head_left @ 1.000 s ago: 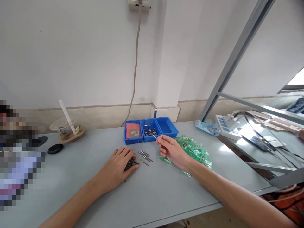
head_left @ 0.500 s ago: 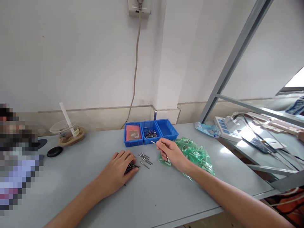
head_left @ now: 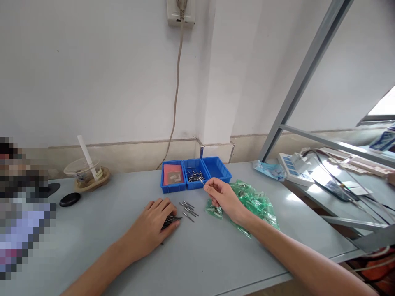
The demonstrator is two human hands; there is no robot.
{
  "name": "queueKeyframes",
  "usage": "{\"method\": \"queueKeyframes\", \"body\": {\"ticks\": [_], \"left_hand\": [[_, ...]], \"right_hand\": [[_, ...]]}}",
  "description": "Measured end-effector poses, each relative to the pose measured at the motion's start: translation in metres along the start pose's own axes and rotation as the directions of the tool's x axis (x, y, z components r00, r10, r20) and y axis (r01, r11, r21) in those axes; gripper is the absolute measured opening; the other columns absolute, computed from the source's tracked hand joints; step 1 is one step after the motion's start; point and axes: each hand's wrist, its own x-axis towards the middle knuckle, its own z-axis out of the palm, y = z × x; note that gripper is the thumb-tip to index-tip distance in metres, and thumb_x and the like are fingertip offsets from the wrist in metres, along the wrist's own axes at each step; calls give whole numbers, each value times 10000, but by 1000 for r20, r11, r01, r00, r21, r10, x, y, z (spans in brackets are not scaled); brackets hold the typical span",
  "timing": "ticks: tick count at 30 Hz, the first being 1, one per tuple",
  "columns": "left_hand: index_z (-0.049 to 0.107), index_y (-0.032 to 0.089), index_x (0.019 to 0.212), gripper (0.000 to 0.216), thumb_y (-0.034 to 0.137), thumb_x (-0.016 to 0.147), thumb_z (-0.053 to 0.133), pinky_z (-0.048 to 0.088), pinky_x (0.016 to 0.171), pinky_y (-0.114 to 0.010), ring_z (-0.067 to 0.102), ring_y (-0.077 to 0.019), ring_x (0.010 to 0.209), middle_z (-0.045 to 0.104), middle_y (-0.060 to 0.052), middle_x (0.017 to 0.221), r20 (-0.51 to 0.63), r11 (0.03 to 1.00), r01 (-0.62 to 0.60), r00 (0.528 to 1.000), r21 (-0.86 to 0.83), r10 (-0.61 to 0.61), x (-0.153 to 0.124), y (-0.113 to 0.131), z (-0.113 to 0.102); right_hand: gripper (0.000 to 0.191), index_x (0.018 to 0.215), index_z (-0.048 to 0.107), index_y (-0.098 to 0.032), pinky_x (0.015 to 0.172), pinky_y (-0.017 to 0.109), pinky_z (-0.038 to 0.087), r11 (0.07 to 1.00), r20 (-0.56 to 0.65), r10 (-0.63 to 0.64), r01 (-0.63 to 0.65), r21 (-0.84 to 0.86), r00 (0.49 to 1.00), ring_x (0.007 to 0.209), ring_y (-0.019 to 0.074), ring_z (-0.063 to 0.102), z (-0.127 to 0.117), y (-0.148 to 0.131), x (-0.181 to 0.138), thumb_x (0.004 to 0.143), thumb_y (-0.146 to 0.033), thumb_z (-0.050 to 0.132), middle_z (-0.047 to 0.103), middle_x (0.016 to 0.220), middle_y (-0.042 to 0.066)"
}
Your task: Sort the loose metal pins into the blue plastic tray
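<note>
**Slim pin point(head_left: 200, 180) pinched at the near edge of the middle blue bin point(head_left: 194, 186)**

The right hand point(head_left: 220, 197) was drawn into a narrow pinch, thumb against fingers, and the pin's tip pointed far and left, toward the pins point(head_left: 195, 176) lying in the middle bin. The left hand point(head_left: 157, 218) was cupped over a dark pile of pins point(head_left: 168, 221) on the table point(head_left: 173, 267), hiding most of it; I could not tell whether it gripped any. A few loose pins point(head_left: 189, 208) lay just to its right, between the hands.

Room was tight on the right. A crumpled green bag point(head_left: 256, 203) spread there, the right wrist and forearm blocking part of it from sight, and a small green packet point(head_left: 213, 209) lay just on the hand's near side. The left bin point(head_left: 173, 189), holding a pink sheet point(head_left: 168, 170), and the right bin point(head_left: 217, 166) flanked the middle one.

Well to the left were a clear cup point(head_left: 78, 169) with a white straw point(head_left: 87, 156), a black oval object point(head_left: 70, 200) and a blurred person point(head_left: 21, 205). At the far right, a blue packet point(head_left: 270, 169) lay near a sloping grey frame point(head_left: 302, 78) and a white device point(head_left: 294, 170).
</note>
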Motion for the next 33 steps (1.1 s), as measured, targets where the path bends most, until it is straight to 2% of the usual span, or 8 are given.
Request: {"method": "queueKeyframes", "body": {"ticks": [3,7,11,14,18,21,29,33], "left_hand": [[597,243,1059,153,376,1082,526,451,865,-384,590,-232,940,636,-31,1073,-15,1000,-11,1000,-3,11,0,0,0],[602,244,1056,159,386,1081,533,456,858,-384,597,-237,946,638,-32,1075,-19,1000,-17,1000,-9,16,0,-1,0],[593,250,1070,118,358,1076,547,449,865,-389,591,-246,966,638,-33,1088,-4,1000,-4,1000,-6,4,0,1,-1],[585,251,1071,98,344,1072,555,444,874,-395,585,-251,978,633,-32,1094,10,1000,8,1000,-4,-7,0,2,-2],[579,245,1067,105,345,1076,546,442,878,-399,578,-246,977,627,-31,1100,34,1000,22,999,0,-22,1,2,-3],[583,245,1066,118,355,1078,542,440,881,-396,579,-243,977,626,-27,1098,27,1000,25,999,-2,-24,1,2,-2],[586,243,1070,100,342,1064,581,426,878,-384,574,-238,971,629,-22,1091,8,1000,16,1000,-16,-16,1,0,0],[591,243,1082,107,348,1068,584,430,879,-377,578,-233,977,632,-22,1103,8,1000,11,1000,-28,-10,1,-1,2]], "right_hand": [[388,833,588,-229,539,275,345,994,-24,-71,69,-80,997,583,119,392,-1,2,1,886,-583,737,482,708,-52],[296,842,618,-240,635,308,394,943,-64,-215,190,-273,974,696,171,480,-1,2,-1,907,-504,738,565,749,-16],[258,841,610,-249,639,319,385,912,-42,-254,225,-344,966,692,179,478,0,0,-3,931,-469,711,577,744,-11],[296,831,606,-242,621,310,373,933,-21,-235,219,-287,972,679,168,462,0,0,-2,939,-502,696,552,745,-13],[412,798,559,-231,534,277,308,997,5,-37,37,-74,999,571,123,371,-1,-1,0,938,-603,666,447,679,-47],[427,813,580,-220,511,255,308,997,25,53,-54,58,998,562,107,369,-2,-3,1,916,-621,687,441,684,-54],[395,896,656,-204,500,230,321,980,-18,56,-51,191,998,580,94,397,-4,6,13,898,-592,732,485,726,-47],[408,1116,687,-237,528,244,365,982,0,22,-22,187,1000,624,109,460,-6,3,13,915,-591,714,604,868,-10]]}}
